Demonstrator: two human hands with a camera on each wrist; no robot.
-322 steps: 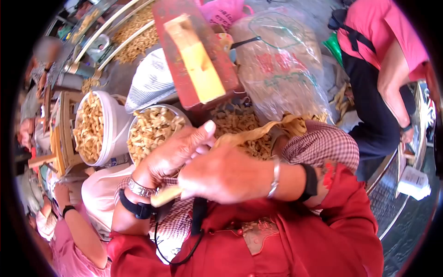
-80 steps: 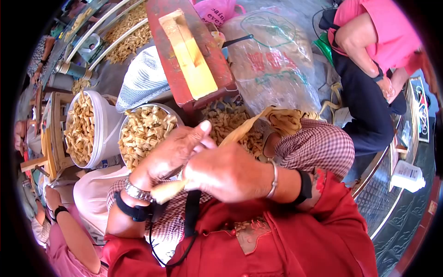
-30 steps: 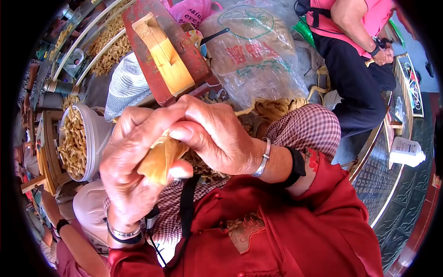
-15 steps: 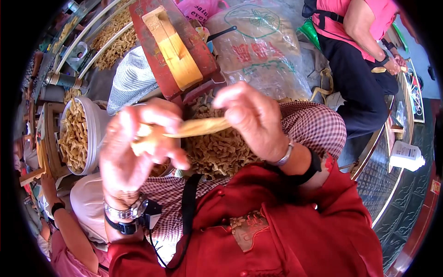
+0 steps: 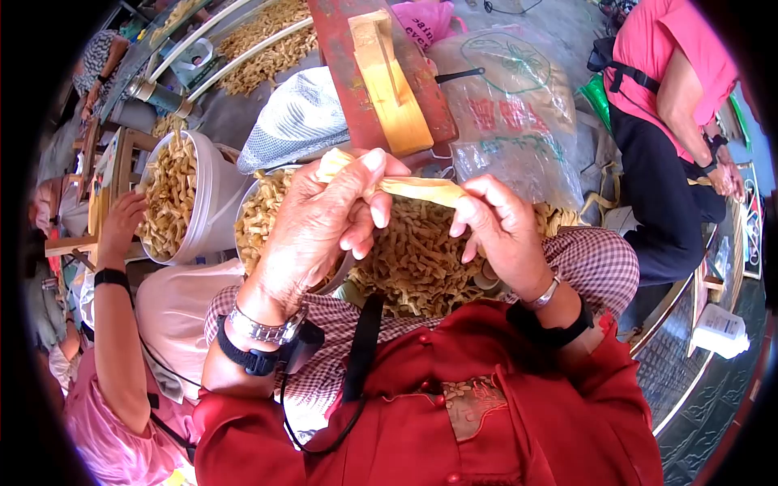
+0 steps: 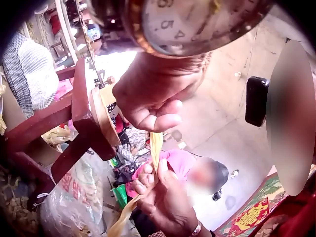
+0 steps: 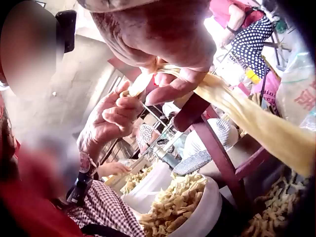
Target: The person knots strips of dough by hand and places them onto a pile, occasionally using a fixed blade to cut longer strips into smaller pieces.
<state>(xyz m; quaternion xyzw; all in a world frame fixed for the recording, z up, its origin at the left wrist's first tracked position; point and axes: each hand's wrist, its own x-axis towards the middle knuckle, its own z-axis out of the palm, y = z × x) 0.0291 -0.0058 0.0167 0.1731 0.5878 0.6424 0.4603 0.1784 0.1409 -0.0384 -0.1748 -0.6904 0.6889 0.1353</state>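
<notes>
A soft yellow strip that looks like tofu skin stretches between the two hands in the head view. My left hand pinches it near one end, and a folded tip sticks out above the thumb. My right hand pinches the strip a short way along, between thumb and fingers. In the right wrist view, the strip's long tail runs down past the right hand. Below the hands lies a heap of small yellow knotted pieces.
White buckets of similar pieces stand at the left, with another person's hand at one rim. Ahead is a red bench bearing a wooden block, beside a large plastic bag. A person in pink sits at the right.
Earlier the right hand lay across the left, the strip trailing over the knee. A second ago the hands were together over the strip; now they are apart with it stretched between them.
</notes>
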